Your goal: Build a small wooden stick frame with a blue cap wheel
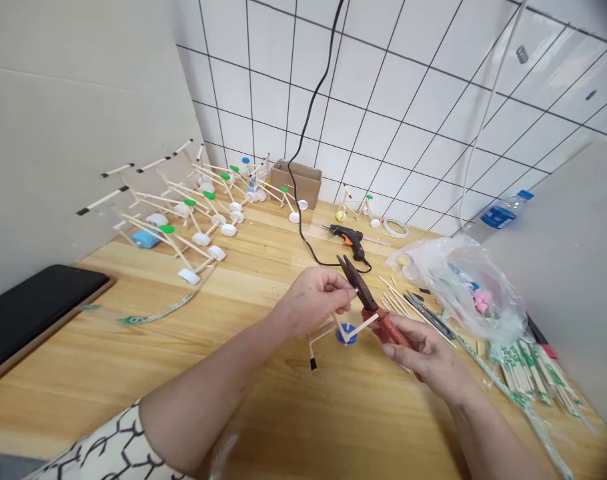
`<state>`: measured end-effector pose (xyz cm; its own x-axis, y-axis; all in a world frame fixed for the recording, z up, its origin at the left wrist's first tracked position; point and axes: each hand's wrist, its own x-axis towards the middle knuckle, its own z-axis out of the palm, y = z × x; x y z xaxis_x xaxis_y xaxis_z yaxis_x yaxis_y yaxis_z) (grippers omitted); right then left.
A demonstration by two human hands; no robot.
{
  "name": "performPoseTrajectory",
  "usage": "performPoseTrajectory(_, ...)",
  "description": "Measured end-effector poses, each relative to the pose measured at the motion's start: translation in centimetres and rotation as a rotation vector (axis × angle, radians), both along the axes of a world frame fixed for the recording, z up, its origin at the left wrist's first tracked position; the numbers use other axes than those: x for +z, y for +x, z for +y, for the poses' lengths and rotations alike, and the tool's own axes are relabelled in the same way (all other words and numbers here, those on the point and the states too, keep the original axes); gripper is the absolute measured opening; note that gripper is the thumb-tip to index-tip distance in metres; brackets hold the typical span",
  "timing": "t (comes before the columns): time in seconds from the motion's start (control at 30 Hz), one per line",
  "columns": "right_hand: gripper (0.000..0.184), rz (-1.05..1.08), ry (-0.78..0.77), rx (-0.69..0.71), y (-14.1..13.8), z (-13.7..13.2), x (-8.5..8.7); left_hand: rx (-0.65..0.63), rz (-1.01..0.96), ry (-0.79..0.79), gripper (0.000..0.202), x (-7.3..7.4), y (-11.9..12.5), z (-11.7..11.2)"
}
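Note:
My right hand (pixel 423 353) is wrapped round the red handles of a pair of pliers (pixel 366 287), whose dark jaws point up and away from me. My left hand (pixel 316 300) is closed in a pinch beside the jaws, with a small pale tip showing at its fingertips. Below the fingers is a small wooden stick frame (pixel 363 327) with a blue bottle cap (pixel 347 334) and a black-tipped crossbar. One of its sticks runs up under my left hand, which appears to hold it; the exact grip is hidden.
Several similar stick models with white wheels (pixel 188 275) stand at the left. A glue gun (pixel 350 240) with a black cord lies behind my hands. At the right are scissors (pixel 431 315), a plastic bag (pixel 463 287) and bundled sticks (pixel 523 367). A phone (pixel 38 313) lies far left.

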<state>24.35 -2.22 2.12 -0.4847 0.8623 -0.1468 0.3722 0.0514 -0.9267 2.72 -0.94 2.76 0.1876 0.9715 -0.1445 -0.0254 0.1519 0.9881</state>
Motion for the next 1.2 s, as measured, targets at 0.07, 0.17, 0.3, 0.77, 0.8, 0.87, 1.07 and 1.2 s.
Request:
performPoseTrajectory(0.07, 0.034, -0.017, 0.039, 0.006, -0.1, 0.0, 0.0, 0.006, 0.005, -0.001, 0.014, 0.0, 0.0, 0.0)
performPoseTrajectory(0.17, 0.031, -0.028, 0.091, 0.025, -0.1, -0.1, -0.1, 0.014, 0.011, -0.002, 0.015, -0.1, 0.0, -0.1)
performPoseTrajectory(0.3, 0.025, -0.040, 0.139, 0.054, -0.2, -0.1, -0.4, 0.003, 0.018, -0.011, 0.015, -0.2, 0.0, -0.1)
performPoseTrajectory(0.77, 0.054, -0.229, 0.294, -0.020, -1.1, -0.4, -0.9, 0.014, 0.011, 0.035, 0.016, -0.7, 0.3, 0.0)
performPoseTrajectory(0.8, 0.050, -0.286, 0.307, -0.002, -1.1, -0.4, -0.7, 0.014, 0.008, 0.029, 0.015, -0.8, 0.4, 0.0)
performPoseTrajectory(0.87, 0.036, -0.380, 0.349, 0.039, -1.1, -0.3, -0.4, 0.019, 0.004, 0.019, 0.015, -0.7, 0.5, -0.1)
performPoseTrajectory(1.07, 0.031, -0.415, 0.442, 0.054, -1.1, -0.4, -0.5, 0.019, -0.001, 0.002, 0.014, 0.0, 0.7, -0.4)
performPoseTrajectory(1.2, 0.029, -0.403, 0.412, 0.073, -1.1, -0.5, -0.5, 0.017, 0.007, 0.007, 0.015, 0.2, 0.7, -0.5)
